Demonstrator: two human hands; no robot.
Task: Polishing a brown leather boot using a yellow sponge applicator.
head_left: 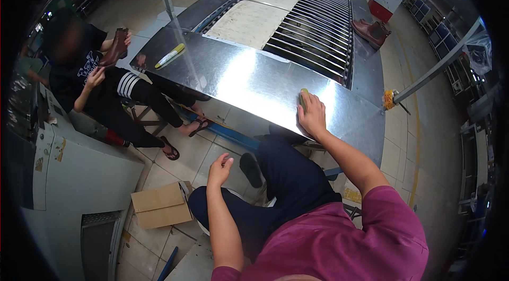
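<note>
My right hand (313, 115) rests on the metal tabletop (249, 82) near its front edge. Its fingers lie closed over a slim yellow-green marker-like stick (303, 99), whose lower part is hidden. My left hand (219, 170) hangs in the air above my lap, away from the table. Its fingers are loosely curled and a little apart, with nothing visible in them. At the table's left end lies a yellow-and-white marker-like tube (169, 56), out of reach of both hands. A person seated on the left holds a brown ankle boot (114, 50) in both hands.
Beyond the metal top runs a conveyor with pale panels (249, 21) and metal rollers (313, 32). Brown boots (371, 32) stand at its right side. A cardboard box (161, 204) sits on the floor at left, near a grey machine cabinet (90, 169). Metal posts (440, 61) rise at the table's corners.
</note>
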